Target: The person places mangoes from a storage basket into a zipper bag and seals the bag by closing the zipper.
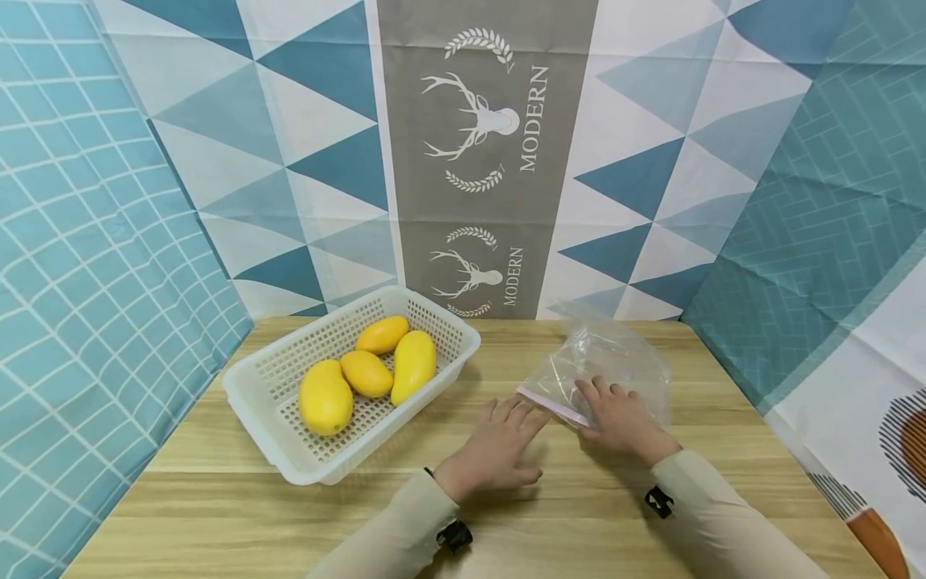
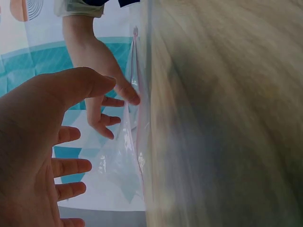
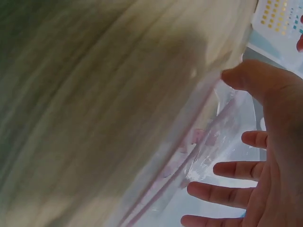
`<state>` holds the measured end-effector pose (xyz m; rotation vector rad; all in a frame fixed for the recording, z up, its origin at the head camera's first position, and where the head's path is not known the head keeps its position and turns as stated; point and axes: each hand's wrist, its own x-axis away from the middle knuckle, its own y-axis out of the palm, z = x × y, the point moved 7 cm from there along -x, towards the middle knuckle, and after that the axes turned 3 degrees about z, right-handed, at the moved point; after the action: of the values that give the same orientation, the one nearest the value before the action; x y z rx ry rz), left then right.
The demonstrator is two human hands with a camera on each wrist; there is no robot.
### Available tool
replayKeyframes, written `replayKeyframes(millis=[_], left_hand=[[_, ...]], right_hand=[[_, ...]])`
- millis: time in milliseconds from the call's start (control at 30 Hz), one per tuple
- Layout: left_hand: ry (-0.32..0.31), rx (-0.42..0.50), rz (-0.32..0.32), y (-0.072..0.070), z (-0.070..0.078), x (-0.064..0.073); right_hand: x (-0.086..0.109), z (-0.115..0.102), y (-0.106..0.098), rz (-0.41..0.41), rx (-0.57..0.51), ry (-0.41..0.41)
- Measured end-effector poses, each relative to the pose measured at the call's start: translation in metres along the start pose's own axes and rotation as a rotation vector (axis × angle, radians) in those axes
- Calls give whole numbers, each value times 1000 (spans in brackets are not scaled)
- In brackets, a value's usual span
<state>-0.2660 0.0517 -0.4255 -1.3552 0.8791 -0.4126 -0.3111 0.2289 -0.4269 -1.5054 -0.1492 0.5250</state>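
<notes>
A clear zip bag (image 1: 644, 354) with a pink zip strip (image 1: 550, 405) along its mouth lies on the right of the table. My right hand (image 1: 620, 420) is over the mouth end, fingers spread; its thumb (image 3: 236, 78) is at the bag's edge in the right wrist view. Close to the strip's left end, my left hand (image 1: 495, 452) reaches in with straight fingers and nothing in its grasp. Seen from the left wrist, the bag's mouth (image 2: 137, 142) shows two pink lines slightly parted.
At the left stands a white plastic basket (image 1: 249, 402) holding several yellow mangoes (image 1: 325, 398). Under everything is a wood-grain table (image 1: 217, 523). Patterned cloth walls (image 1: 311, 121) close off the back and both sides.
</notes>
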Motion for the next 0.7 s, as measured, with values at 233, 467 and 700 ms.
replayKeyframes(millis=[233, 467, 700], left_hand=[[14, -14, -26, 6, 4, -2], [0, -8, -56, 4, 6, -3], [13, -4, 17, -3, 2, -3]], right_hand=[[-1, -1, 5, 9, 40, -27], [-4, 1, 5, 8, 19, -8], [-10, 4, -3, 10, -54, 0]])
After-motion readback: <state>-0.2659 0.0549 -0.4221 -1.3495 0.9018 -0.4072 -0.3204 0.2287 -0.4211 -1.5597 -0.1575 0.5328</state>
